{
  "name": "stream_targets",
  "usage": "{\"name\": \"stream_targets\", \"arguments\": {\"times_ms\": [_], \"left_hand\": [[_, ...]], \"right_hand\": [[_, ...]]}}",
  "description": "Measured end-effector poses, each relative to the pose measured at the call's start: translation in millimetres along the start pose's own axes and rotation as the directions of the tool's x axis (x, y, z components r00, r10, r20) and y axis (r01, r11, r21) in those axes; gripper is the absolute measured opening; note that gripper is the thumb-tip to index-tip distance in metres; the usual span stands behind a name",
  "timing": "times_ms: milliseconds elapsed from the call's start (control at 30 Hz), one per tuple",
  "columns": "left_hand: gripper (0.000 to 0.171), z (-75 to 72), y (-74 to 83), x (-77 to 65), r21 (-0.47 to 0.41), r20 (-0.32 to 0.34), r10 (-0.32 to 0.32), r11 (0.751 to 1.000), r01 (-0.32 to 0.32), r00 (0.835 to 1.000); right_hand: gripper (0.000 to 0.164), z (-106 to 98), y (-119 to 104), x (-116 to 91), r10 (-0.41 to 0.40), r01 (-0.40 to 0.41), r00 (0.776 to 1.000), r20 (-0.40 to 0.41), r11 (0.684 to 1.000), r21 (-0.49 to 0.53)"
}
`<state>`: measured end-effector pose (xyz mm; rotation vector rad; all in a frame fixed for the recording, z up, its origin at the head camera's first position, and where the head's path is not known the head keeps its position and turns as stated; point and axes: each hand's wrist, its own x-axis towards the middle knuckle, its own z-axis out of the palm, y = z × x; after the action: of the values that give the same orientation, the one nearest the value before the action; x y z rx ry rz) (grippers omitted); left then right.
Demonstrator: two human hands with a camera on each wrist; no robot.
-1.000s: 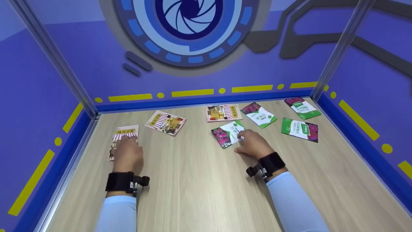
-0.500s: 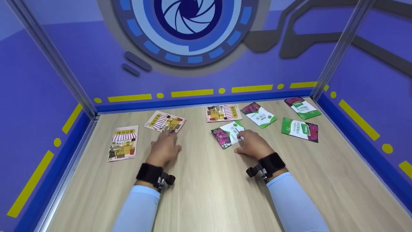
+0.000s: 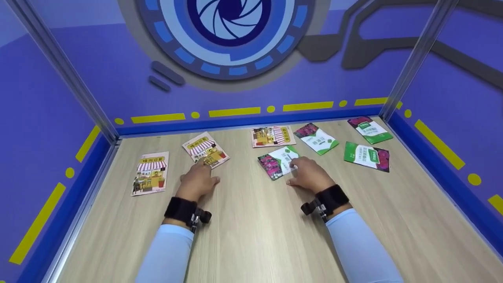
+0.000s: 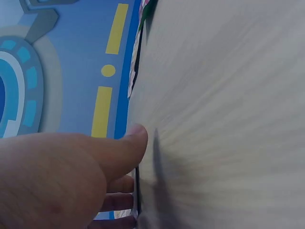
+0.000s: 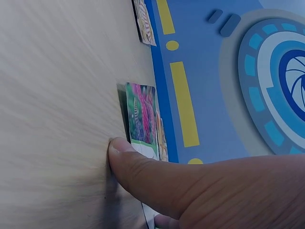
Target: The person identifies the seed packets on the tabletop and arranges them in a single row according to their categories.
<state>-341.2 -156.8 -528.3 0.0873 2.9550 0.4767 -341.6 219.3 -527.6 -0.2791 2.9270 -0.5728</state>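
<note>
In the head view my left hand [image 3: 197,181] rests its fingertips on the near edge of a flat card [image 3: 206,147] with a striped-awning shop picture. My left thumb [image 4: 137,138] is held away from the fingers in the left wrist view. My right hand [image 3: 312,175] touches the right end of a green-and-white packet [image 3: 277,161] with pink flowers, like a seed packet. The right thumb [image 5: 125,151] stays apart from the fingers, near the tabletop. My hand covers part of that packet.
Another shop-picture card [image 3: 150,173] lies far left, and one [image 3: 273,136] lies at the back middle. To the right are flower packets: one [image 3: 316,138] near the middle, one [image 3: 369,129] at the back corner, one [image 3: 367,157] nearer. Blue-purple walls [image 3: 220,96] enclose the wooden table [image 3: 243,228].
My left hand has moved right from the far-left card to the second shop card. That card has since turned clockwise under the fingers. My right hand has not moved.
</note>
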Motion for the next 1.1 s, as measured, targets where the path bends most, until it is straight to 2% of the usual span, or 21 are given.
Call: {"name": "stream_targets", "arguments": {"times_ms": [333,500,600,700,867,1100], "left_hand": [[0.041,-10.0,-23.3,-13.5,0.002,-0.145,-0.046,0.999,0.046,0.988],[0.031,-13.9,-34.8,-17.2,0.045,-0.227,-0.058,0.997,0.070,0.972],[0.030,-17.0,-40.2,-19.7,0.034,-0.256,-0.085,0.995,0.097,0.963],[0.029,-20.7,-46.9,-22.8,0.037,-0.256,-0.100,0.993,0.113,0.961],[0.032,-27.5,-56.1,-26.0,0.071,-0.202,-0.128,0.987,0.145,0.971],[0.032,-31.9,-59.7,-29.2,0.084,-0.157,-0.171,0.979,0.186,0.973]], "right_hand": [[0.063,-1,1,0,-0.039,0.038,0.999,0.000,0.999,-0.027],[0.062,-2,1,0,-0.035,0.035,0.999,-0.006,0.999,-0.025],[0.063,-2,1,0,-0.031,0.031,0.999,-0.006,0.999,-0.026],[0.063,0,1,0,-0.032,0.032,0.999,-0.003,0.999,-0.032],[0.063,0,0,0,-0.027,0.028,1.000,0.008,0.999,-0.037],[0.066,-2,-1,-1,-0.020,0.021,1.000,0.017,0.999,-0.032]]}}
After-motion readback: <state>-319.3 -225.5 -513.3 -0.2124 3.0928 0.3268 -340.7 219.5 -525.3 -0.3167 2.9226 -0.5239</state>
